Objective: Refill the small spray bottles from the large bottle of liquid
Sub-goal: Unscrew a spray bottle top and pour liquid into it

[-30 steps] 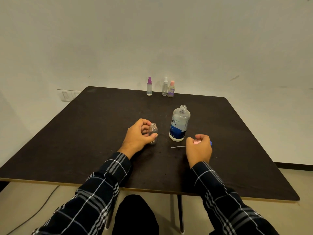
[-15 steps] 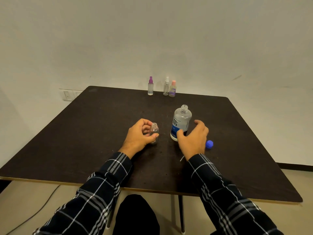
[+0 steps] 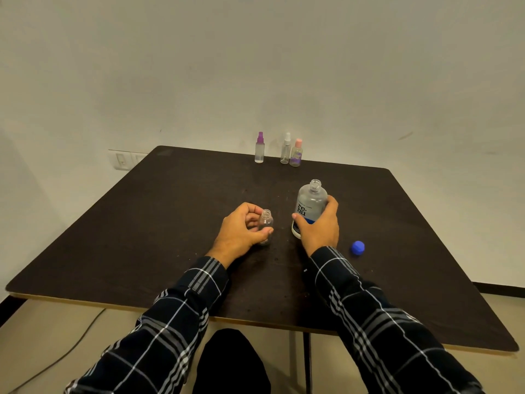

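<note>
Since half a second ago, the right hand [image 3: 319, 228] has been moving forward from just in front of the large clear plastic bottle with the blue-and-white label [image 3: 309, 206], and its grip is now wrapping round the bottle's lower body, thumb on the near side and fingers round the far side. The bottle is standing upright and uncapped near the middle of the dark brown table [image 3: 170, 223]. The left hand [image 3: 240, 233] is staying put, its grip curling round a small clear uncapped bottle [image 3: 266, 221] standing just left of the large one. A round blue cap [image 3: 357, 247] is lying on the table right of the right wrist. Three small spray bottles, purple-topped [image 3: 259, 149], white-topped [image 3: 285, 150] and pink-topped [image 3: 296, 153], are standing at the far edge.
</note>
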Motion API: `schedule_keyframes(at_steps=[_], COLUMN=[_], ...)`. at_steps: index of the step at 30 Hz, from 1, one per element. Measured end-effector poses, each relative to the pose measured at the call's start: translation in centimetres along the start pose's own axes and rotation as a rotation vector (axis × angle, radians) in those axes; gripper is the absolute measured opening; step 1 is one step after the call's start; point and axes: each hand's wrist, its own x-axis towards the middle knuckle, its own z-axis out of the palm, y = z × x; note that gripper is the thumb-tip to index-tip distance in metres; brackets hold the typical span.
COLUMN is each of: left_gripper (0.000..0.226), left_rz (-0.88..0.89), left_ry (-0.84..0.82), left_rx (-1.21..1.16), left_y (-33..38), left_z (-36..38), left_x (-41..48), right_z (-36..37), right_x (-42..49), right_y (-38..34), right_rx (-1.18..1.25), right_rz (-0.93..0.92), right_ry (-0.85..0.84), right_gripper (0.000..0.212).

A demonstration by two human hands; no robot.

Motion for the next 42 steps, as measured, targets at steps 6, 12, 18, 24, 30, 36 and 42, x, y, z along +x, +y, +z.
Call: schedule_keyframes(at_steps=[6, 12, 18, 24, 30, 36, 42], left_gripper=[0.044, 0.043, 0.043, 0.043, 0.040, 0.040, 0.039], left_rz=[-0.004, 0.004, 0.003, 0.000, 0.030, 0.020, 0.010], left_ry=[0.014, 0.026, 0.030, 0.028, 0.069, 0.120, 0.149], left_rx=[0.004, -0.006, -0.019, -0.005, 0.011, 0.007, 0.035], left_y=[0.1, 0.0, -0.1, 0.1, 0.0, -0.6, -0.8], left_z=[0.1, 0.1, 0.3, 0.2, 0.1, -1.6, -3.2], left_x=[-0.1, -0.1, -0.1, -0.2, -0.3, -1.1, -1.9], right_z=[0.4, 0.9, 0.4, 1.1, 1.1, 1.8, 3.4], right_x=[-0.7, -0.9, -1.0, -1.3, -1.1, -1.9, -3.0], right_y=[-0.3, -0.2, -0.4, -0.7, -0.4, -0.5, -1.2], right_rx=[-0.120, -0.218, -0.172, -0.166, -0.317, -0.395, -0.426], right_rz=[-0.150, -0.244, -0.214, -0.250, -0.283, -0.322, -0.336], right_ry=[-0.080, -0.085, -0.096, -0.130, -0.132, -0.144, -0.155], right_gripper=[0.079, 0.078, 0.079, 0.079, 0.085, 0.084, 0.084])
